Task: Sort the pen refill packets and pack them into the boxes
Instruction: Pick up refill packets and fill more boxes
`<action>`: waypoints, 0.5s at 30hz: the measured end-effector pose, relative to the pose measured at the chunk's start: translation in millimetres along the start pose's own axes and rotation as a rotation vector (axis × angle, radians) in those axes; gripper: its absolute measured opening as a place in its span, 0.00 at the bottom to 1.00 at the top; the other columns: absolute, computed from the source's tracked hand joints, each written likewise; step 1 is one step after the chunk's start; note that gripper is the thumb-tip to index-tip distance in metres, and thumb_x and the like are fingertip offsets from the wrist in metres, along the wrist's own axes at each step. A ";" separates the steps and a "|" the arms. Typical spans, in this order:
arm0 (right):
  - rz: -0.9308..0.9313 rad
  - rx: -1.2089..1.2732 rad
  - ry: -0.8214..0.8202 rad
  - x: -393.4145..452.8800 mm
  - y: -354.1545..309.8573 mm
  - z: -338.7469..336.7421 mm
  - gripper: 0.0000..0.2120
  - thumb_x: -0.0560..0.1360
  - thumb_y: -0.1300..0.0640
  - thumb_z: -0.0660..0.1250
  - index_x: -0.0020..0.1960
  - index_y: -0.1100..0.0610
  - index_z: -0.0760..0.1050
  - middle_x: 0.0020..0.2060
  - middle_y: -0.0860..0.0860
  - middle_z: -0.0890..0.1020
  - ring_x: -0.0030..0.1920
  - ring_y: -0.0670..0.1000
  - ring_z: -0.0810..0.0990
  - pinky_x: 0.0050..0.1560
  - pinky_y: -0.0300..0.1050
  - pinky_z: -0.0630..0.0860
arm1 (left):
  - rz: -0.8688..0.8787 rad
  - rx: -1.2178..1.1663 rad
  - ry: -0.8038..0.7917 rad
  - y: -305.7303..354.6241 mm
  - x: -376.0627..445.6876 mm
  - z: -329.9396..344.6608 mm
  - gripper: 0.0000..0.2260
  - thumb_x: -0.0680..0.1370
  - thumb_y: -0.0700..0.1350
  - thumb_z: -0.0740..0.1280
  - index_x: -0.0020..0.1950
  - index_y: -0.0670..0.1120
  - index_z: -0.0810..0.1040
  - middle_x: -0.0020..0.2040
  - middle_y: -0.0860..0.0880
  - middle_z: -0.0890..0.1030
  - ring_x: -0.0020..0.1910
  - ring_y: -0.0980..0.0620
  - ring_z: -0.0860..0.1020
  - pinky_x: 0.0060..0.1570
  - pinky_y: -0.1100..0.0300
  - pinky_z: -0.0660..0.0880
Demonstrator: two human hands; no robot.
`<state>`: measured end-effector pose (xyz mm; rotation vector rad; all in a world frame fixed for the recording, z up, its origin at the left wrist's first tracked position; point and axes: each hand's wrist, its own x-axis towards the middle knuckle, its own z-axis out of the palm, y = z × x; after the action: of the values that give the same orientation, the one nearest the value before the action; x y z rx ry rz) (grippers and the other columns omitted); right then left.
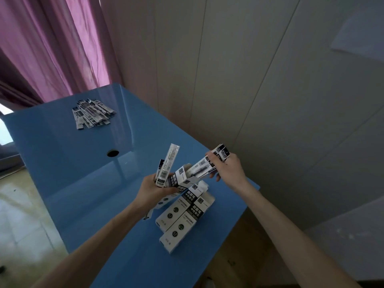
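here the left hand (154, 187) is curled around a small fan of slim white-and-black pen refill packets (166, 169), which stick up from its fingers above the glossy blue tabletop (87, 183); one long white packet rises higher than the rest. the right hand (225, 169) grips a bundle of dark-printed refill packets (209, 163) between thumb and fingers, the bundle slanting down to the left with its far end poking out past the knuckles. the lower end of that bundle sits at the open mouth of a white cardboard box with a black band (182, 177), which is tilted up between the two hands; whether the packets are already inside it is hard to tell. just below, two more long white cardboard boxes with black bands and round dark marks (180, 221) lie side by side on the tabletop, touching, their open flaps toward the hands. another white box (160, 204) peeks out from under the left wrist. well apart, near the far left corner of the tabletop, a loose pile of black-and-white refill packets (91, 114) lies fanned out. a round dark hole (113, 153) shows in the tabletop's middle. purple curtains (52, 44) hang behind, beside pale wall panels (228, 69).
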<state>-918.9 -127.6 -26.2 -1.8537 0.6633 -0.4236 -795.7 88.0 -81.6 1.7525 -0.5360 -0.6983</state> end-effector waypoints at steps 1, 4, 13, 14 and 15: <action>0.031 -0.007 -0.027 1.9 -2.1 3.4 0.13 0.82 0.51 0.68 0.48 0.61 0.82 0.38 0.57 0.87 0.31 0.53 0.83 0.29 0.47 0.76 | 0.009 0.014 0.001 1.3 -0.4 2.5 0.19 0.69 0.34 0.80 0.55 0.50 0.84 0.46 0.54 0.88 0.45 0.55 0.86 0.45 0.64 0.81; 0.103 -0.168 -0.192 2.9 -9.2 11.2 0.17 0.77 0.45 0.72 0.48 0.60 0.80 0.39 0.55 0.87 0.33 0.52 0.84 0.25 0.42 0.73 | 0.007 0.049 0.026 2.4 1.0 6.1 0.18 0.68 0.35 0.81 0.55 0.47 0.85 0.45 0.52 0.87 0.44 0.57 0.86 0.41 0.66 0.81; 0.124 -0.069 -0.060 -1.8 18.0 42.6 0.07 0.82 0.55 0.67 0.51 0.57 0.82 0.35 0.50 0.86 0.30 0.49 0.82 0.27 0.34 0.70 | 0.005 0.167 0.081 0.4 -1.1 4.0 0.14 0.67 0.40 0.82 0.49 0.48 0.85 0.43 0.53 0.87 0.41 0.56 0.86 0.46 0.53 0.84; 0.156 -0.102 -0.131 -2.5 19.6 43.7 0.09 0.82 0.54 0.66 0.50 0.56 0.83 0.34 0.52 0.86 0.30 0.48 0.81 0.26 0.33 0.69 | 0.011 0.186 0.085 0.2 -1.2 4.1 0.14 0.67 0.40 0.82 0.49 0.48 0.85 0.42 0.54 0.87 0.40 0.57 0.86 0.45 0.53 0.84; 0.175 -0.117 -0.156 -2.7 20.7 44.0 0.11 0.83 0.53 0.66 0.49 0.55 0.84 0.34 0.54 0.85 0.30 0.47 0.81 0.27 0.34 0.69 | 0.017 0.195 0.088 -0.1 -1.4 4.1 0.14 0.67 0.39 0.82 0.48 0.49 0.85 0.40 0.56 0.87 0.40 0.57 0.85 0.45 0.53 0.84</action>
<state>-900.8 -99.4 -61.5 -1.8971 0.7488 -0.1264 -799.5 86.2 -82.2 1.9480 -0.5736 -0.5696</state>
